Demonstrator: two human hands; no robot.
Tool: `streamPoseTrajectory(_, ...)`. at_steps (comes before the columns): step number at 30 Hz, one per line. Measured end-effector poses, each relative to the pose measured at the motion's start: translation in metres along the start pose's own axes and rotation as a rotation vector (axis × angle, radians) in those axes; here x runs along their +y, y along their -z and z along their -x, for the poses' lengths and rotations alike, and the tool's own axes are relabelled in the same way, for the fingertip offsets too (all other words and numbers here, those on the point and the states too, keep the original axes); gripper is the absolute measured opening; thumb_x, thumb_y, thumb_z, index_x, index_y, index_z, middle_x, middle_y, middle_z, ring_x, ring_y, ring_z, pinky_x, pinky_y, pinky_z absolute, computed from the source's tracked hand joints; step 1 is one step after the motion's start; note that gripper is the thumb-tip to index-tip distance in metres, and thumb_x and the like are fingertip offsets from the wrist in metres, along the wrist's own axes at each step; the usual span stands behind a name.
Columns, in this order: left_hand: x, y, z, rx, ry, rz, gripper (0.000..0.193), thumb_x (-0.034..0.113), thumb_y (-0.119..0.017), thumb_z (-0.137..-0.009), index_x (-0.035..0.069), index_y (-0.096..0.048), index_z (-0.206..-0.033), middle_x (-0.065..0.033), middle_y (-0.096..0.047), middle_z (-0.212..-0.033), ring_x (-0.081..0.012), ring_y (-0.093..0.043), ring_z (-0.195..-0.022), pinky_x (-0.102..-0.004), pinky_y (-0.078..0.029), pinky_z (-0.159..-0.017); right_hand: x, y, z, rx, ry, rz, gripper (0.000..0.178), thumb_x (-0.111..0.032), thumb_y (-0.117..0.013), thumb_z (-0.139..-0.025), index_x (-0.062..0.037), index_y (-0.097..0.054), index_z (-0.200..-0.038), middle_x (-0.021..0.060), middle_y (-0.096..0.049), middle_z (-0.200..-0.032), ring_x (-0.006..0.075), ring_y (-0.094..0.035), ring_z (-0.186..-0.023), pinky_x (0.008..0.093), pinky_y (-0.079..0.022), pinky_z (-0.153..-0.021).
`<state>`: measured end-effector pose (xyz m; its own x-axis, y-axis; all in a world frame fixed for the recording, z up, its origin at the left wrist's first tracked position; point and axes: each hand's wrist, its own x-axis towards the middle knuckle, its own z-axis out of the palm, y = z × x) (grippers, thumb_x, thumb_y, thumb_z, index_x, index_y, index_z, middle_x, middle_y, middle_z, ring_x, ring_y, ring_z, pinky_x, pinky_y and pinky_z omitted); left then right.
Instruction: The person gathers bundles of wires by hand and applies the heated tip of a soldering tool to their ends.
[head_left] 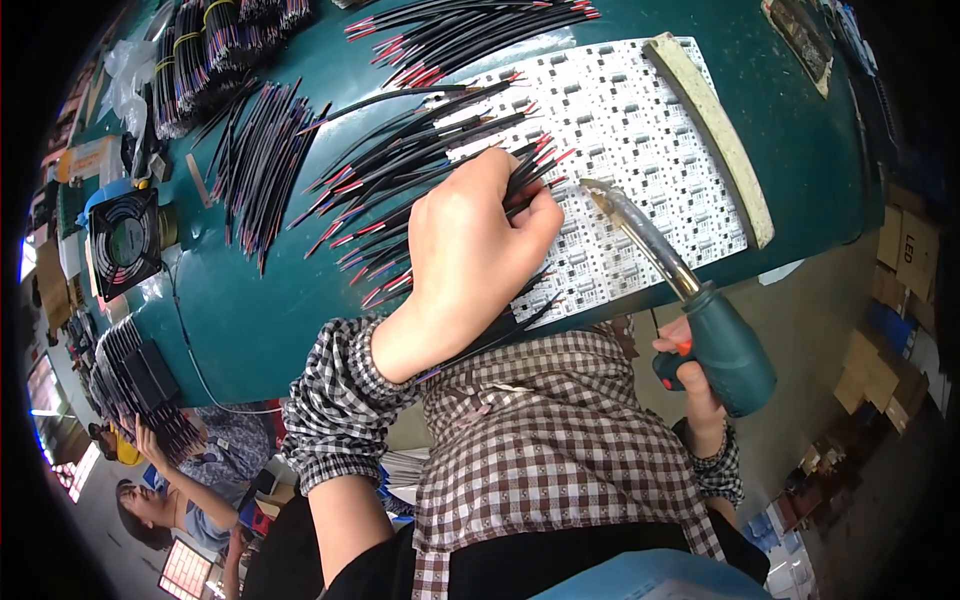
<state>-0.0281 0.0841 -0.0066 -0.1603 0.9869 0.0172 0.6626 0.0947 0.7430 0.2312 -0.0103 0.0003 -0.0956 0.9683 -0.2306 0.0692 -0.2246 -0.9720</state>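
Observation:
My left hand [470,235] is closed, thumb and fingers pinched round several black cables [528,180] with stripped red-tipped ends. These ends point toward a white circuit board panel [600,110] covered with rows of small dark parts. My right hand [698,385] grips a green-bodied soldering gun [732,345], whose metal barrel slants up and left over the panel. Its tip [596,188] is a little to the right of the held cable ends, apart from them. More black cables [400,150] lie across the left part of the panel, beneath and beyond my left hand.
A long pale strip [710,140] rests on the panel's right edge. Loose cables [262,165] and tied bundles [185,70] lie farther left on the green table [235,330]. There stands a small black fan [125,238]. A co-worker [190,500] handles cables at lower left.

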Motion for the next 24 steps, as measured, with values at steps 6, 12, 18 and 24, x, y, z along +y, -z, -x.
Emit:
streamPoseTrajectory(6,-0.0005,-0.0012,0.0021,0.026,-0.017,0.014,0.02,0.012,-0.068,-0.073,0.002,-0.051,-0.067,-0.0147,-0.057,-0.061,-0.035,-0.058,-0.054,-0.0429,-0.046,-0.051,0.0006,0.0004,-0.0008,-0.028,0.013,0.086,0.082,-0.029,-0.085,-0.076,0.011,-0.044,-0.135,0.0154,-0.07,-0.1,0.019,-0.07,-0.088,0.0316,-0.058,-0.081)
streamPoseTrajectory(12,0.0017,-0.0018,0.0019,0.018,-0.032,0.002,0.02,0.012,-0.067,-0.072,0.002,-0.051,-0.067,-0.014,-0.056,-0.061,-0.0343,-0.058,-0.053,-0.0428,-0.046,-0.05,0.007,0.0061,-0.0011,-0.053,0.057,0.152,0.079,-0.028,-0.085,-0.077,0.0103,-0.045,-0.135,0.0133,-0.07,-0.098,0.0172,-0.07,-0.087,0.0294,-0.057,-0.082)
streamPoseTrajectory(18,0.0022,-0.0011,0.0012,0.015,-0.034,0.001,0.02,0.012,-0.067,-0.073,0.002,-0.05,-0.067,-0.0147,-0.056,-0.061,-0.0349,-0.058,-0.054,-0.0431,-0.046,-0.05,0.0039,0.0046,-0.0019,-0.067,0.038,0.138,0.079,-0.027,-0.085,-0.077,0.0101,-0.045,-0.135,0.0129,-0.07,-0.098,0.0171,-0.069,-0.088,0.0296,-0.056,-0.082)
streamPoseTrajectory(24,0.0038,-0.0003,0.0013,0.007,-0.019,-0.001,0.02,0.012,-0.067,-0.073,0.002,-0.051,-0.067,-0.0153,-0.056,-0.06,-0.0355,-0.058,-0.054,-0.0432,-0.046,-0.051,0.0047,0.0029,-0.0011,-0.043,-0.007,0.094,0.08,-0.028,-0.086,-0.076,0.0102,-0.046,-0.134,0.013,-0.07,-0.098,0.017,-0.069,-0.088,0.0296,-0.056,-0.081)
